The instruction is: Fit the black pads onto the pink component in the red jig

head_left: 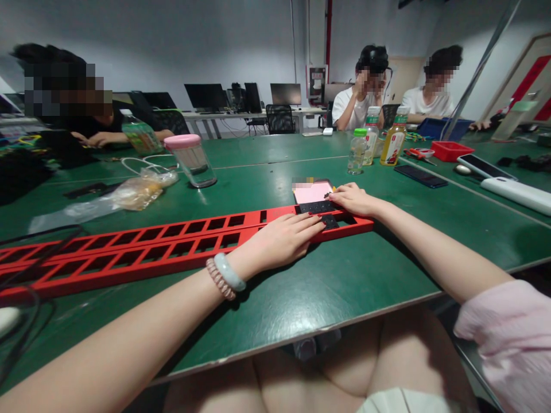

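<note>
My left hand [282,240] lies flat, fingers spread, on the long red slotted rack [172,241], which runs left to right across the green table [322,287], its right end by the pink card [313,192]. My right hand [353,199] rests loosely open, fingertips on the small black pieces [321,209] at that end, gripping nothing.

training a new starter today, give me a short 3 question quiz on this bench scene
1. True or false: the left hand lies flat on the long red slotted rack.
2. Which thing lies just beyond the right hand? A) pink card B) red tray C) white cable
3. Fill in: the clear cup on the green table has a ____ lid.

Key
1. True; its fingers reach towards small black pieces at the rack's right end.
2. A
3. pink
</note>
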`<state>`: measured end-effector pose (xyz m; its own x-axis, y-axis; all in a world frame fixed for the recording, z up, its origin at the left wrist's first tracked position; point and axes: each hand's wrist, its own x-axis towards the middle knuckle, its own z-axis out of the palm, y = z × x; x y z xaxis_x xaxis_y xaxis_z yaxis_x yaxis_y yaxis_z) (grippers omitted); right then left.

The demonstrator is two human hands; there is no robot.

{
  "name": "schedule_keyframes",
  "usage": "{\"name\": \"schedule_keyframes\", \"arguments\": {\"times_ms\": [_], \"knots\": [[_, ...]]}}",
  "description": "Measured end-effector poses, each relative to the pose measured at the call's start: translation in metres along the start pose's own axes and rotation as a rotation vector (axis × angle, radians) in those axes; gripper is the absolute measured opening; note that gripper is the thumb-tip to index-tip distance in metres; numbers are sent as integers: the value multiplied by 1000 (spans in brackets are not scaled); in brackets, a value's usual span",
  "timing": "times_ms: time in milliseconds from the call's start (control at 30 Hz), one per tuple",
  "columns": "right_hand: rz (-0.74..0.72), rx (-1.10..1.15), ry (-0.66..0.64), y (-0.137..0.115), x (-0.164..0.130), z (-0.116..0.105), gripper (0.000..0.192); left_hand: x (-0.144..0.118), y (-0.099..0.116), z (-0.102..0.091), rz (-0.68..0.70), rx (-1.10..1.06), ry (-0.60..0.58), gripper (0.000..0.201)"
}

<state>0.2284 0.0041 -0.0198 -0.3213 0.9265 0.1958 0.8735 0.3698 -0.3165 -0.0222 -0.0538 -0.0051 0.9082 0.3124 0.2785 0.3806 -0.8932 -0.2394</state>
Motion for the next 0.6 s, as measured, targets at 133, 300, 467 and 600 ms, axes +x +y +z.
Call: {"name": "schedule_keyframes", "arguments": {"times_ms": [133,300,467,600], "knots": [[-51,14,95,3,1,2,49,0,0,-1,1,10,-11,38],[-139,24,265,4,0,1,33,1,1,-4,1,21,-31,39],[-170,73,373,1,-4,-3,20,2,1,-4,6,22,-33,39],[-218,113,404,-2,-5,-6,12,2,1,-3,5,32,-22,39]]}}
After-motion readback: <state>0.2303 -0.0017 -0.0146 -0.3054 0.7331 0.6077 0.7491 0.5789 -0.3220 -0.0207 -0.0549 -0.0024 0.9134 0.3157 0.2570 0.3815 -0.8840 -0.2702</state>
